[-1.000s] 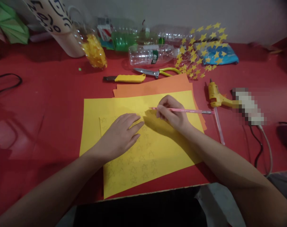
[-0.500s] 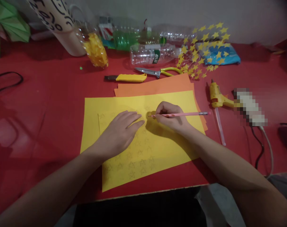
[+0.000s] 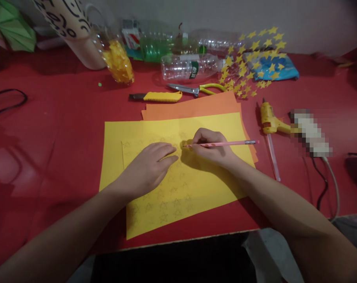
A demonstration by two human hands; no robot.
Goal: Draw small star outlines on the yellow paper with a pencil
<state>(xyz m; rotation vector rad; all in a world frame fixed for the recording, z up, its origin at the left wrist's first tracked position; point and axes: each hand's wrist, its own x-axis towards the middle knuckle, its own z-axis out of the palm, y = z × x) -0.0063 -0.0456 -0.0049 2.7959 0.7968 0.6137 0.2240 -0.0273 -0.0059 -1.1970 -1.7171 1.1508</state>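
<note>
My right hand (image 3: 212, 145) is closed round a pink pencil (image 3: 234, 143), whose eraser end points right. The pencil's tip is at the surface of a yellow sheet of paper (image 3: 225, 179). Flat on the same sheet lies my left hand (image 3: 151, 163), fingers stretched toward the pencil tip and holding nothing. Rows of small hand-drawn stars (image 3: 163, 205) show on the paper below and above the left hand; some are hidden under it. Beneath the yellow sheet, orange paper (image 3: 193, 106) sticks out at the back and right.
Behind the paper lie a yellow box cutter (image 3: 163, 96) and yellow-handled scissors (image 3: 193, 89). Plastic bottles (image 3: 181, 67) and yellow paper stars (image 3: 242, 70) line the back. A yellow glue gun (image 3: 269, 118) rests at right, near a pixelated white object (image 3: 310, 133). The red table (image 3: 63, 118) ends in front.
My left hand has slid slightly toward me, uncovering some stars above its fingers. The pencil tip has shifted a little left and down with my right hand.
</note>
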